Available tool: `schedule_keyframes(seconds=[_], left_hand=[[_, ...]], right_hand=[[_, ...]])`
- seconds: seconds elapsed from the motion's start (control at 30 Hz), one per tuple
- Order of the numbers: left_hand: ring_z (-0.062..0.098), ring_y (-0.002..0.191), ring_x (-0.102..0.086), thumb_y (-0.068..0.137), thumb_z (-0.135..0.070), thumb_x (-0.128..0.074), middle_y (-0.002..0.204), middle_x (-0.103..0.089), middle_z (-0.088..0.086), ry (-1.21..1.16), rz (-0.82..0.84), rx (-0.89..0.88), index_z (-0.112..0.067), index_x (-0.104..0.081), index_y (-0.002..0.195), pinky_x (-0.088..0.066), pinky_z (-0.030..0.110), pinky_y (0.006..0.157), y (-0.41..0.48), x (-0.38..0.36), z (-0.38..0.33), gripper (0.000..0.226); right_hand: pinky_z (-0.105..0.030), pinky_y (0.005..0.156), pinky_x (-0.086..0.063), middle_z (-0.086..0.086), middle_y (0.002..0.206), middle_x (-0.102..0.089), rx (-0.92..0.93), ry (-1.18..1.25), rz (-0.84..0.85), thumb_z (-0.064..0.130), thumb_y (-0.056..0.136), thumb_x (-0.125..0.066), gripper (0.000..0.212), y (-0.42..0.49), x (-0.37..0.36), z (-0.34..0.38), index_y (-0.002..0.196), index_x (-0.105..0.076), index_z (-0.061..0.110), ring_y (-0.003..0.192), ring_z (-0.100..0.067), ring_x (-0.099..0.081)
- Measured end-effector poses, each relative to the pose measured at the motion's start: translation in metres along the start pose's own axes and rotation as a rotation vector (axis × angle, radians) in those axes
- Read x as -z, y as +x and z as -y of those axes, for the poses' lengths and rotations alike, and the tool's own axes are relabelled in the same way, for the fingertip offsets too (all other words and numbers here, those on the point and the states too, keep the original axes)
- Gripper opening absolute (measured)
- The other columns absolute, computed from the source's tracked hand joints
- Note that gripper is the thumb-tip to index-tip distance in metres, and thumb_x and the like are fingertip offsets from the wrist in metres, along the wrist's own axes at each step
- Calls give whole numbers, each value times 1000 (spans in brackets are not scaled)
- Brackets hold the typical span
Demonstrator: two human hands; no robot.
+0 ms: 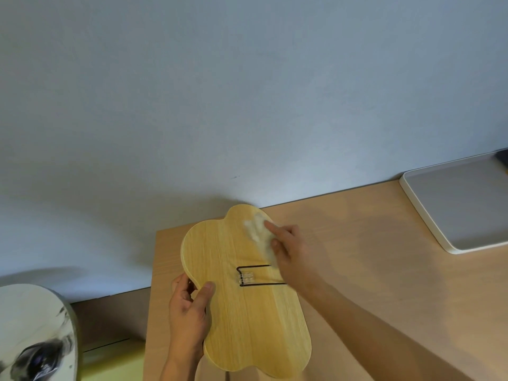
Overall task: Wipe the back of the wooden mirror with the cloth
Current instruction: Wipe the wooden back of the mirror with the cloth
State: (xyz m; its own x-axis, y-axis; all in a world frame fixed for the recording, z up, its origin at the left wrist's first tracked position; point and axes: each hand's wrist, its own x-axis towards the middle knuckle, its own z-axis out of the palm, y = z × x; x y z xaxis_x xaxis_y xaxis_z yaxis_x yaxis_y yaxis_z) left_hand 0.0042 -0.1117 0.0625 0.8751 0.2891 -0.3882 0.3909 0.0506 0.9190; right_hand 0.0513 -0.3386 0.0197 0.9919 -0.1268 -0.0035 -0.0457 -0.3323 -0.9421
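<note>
Right now, on the head view, I see the wooden mirror (242, 292) with its pale, cloud-shaped back facing up towards me, held over the near left part of a light wooden table (371, 257). My left hand (189, 312) grips the mirror's left edge: the thumb lies flat on the wood and the other fingers curl round behind the rim, so the hand is clamped on the mirror. My right hand (288, 248) reaches in from the lower right and presses a small whitish cloth (259, 233) against the upper right lobe of the back. Its index finger is stretched out on top of the cloth and the remaining fingers are bent down onto it, pinning it to the wood. Just below the cloth, a thin black wire stand (261, 276) lies folded flat on the back, fixed by a small clear clip (247, 277) near the middle. A white tray (428, 215) sits on the table's far right, well apart from the mirror. A plain bluish wall (247, 92) fills the upper half of the view.
</note>
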Motion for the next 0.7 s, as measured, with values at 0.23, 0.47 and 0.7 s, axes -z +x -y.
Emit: schedule_keyframes(seconds=[0.23, 0.47, 0.7], left_hand=[[42, 126, -63, 97, 0, -65, 138, -59, 24, 40, 14, -30, -25, -73, 115, -50, 66, 109, -3, -3, -4, 32], [41, 124, -62, 95, 0, -66, 135, -56, 17, 91, -6, -47, -32, -71, 107, -51, 66, 107, -8, -6, -10, 33], [40, 125, -61, 96, -1, -65, 137, -56, 17, 86, -17, -39, -36, -68, 105, -51, 64, 108, -11, -9, -13, 36]], right_hand=[[-21, 104, -43, -1, 129, -48, 111, -59, 209, 19, 106, -45, 46, -67, -45, 17, 149, -50, 33, 118, -12, -51], [0, 85, -42, 16, 111, -50, -112, -5, 24, 50, 100, -49, 40, -65, -35, -25, 134, -62, 33, 101, 7, -57], [-39, 90, -55, -4, 109, -49, -215, -449, 29, 12, 101, -56, 46, -61, 1, -80, 144, -58, 30, 100, -25, -55]])
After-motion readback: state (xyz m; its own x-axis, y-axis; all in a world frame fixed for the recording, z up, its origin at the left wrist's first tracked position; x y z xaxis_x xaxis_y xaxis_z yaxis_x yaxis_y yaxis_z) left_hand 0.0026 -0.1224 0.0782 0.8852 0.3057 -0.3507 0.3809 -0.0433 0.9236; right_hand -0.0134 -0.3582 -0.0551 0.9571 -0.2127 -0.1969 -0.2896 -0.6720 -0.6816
